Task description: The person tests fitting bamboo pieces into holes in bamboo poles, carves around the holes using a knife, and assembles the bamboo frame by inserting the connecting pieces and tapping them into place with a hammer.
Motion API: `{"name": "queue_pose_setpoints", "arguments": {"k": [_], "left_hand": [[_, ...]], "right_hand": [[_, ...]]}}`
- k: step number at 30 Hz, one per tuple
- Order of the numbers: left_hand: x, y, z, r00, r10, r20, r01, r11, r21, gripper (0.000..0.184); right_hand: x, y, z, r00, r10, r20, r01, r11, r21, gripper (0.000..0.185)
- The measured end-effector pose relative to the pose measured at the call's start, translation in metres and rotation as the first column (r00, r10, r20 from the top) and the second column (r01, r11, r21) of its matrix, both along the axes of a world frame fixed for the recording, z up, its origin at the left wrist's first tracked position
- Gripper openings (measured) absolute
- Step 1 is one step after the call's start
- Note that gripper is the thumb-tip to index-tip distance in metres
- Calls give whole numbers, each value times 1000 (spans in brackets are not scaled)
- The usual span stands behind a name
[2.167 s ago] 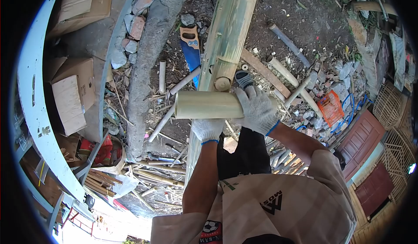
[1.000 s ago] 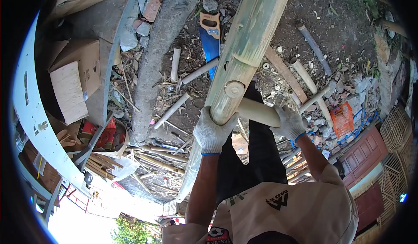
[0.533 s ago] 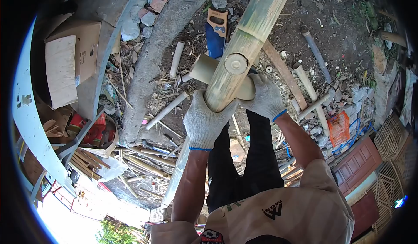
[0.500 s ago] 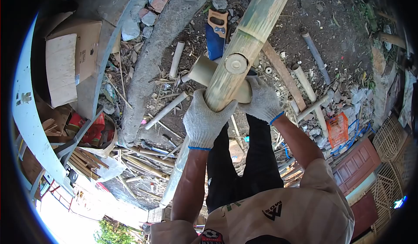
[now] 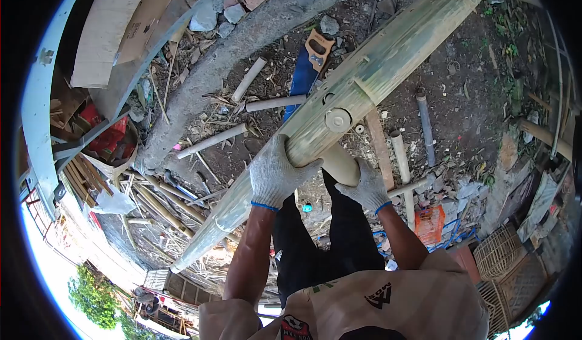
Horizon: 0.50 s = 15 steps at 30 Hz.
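Observation:
A long, thick bamboo pole [image 5: 400, 55] runs diagonally across the view, with a round plug-like disc [image 5: 337, 120] on its upper side. Gloved in white, my left hand [image 5: 280, 173] is wrapped round the pole just below that disc. My right hand [image 5: 365, 186], also gloved, grips the near end of a short bamboo tube [image 5: 341, 164]. The tube's far part is hidden behind the pole. Beyond the pole, a handsaw [image 5: 308, 64] with a wooden handle and blue blade lies on the ground.
Thin bamboo pieces [image 5: 212, 141] and a flat strip [image 5: 379, 146] lie on the dirt. An orange crate [image 5: 430, 225] sits among rubble at right. Cardboard [image 5: 106, 37] is at upper left, above a basket with red packets [image 5: 106, 134]. A concrete edge [image 5: 200, 85] crosses the left side.
The view has turned, so the pole lies more slanted. The tube, earlier held across the pole, now points under it, and my right hand has moved away from my left. My left hand has taken hold of the pole.

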<state>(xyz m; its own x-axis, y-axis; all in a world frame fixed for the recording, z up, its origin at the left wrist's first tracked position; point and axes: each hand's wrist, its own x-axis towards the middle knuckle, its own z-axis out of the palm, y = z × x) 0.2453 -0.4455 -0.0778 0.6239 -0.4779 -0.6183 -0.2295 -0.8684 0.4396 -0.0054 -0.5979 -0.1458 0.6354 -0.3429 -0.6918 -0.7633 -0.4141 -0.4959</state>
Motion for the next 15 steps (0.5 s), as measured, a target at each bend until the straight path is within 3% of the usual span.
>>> {"name": "queue_pose_setpoints", "arguments": {"k": [3, 10, 15], "left_hand": [[1, -2, 3, 1000, 22, -22, -22, 1000, 11, 91], [-5, -1, 3, 998, 56, -18, -56, 998, 22, 86], [-1, 1, 4, 997, 50, -58, -49, 999, 16, 94]], "right_hand": [[-47, -25, -2, 996, 62, -71, -61, 998, 12, 89], [-112, -78, -57, 873, -48, -486, 36, 999, -34, 92], [-117, -76, -98, 836, -25, -549, -7, 998, -56, 101]]}}
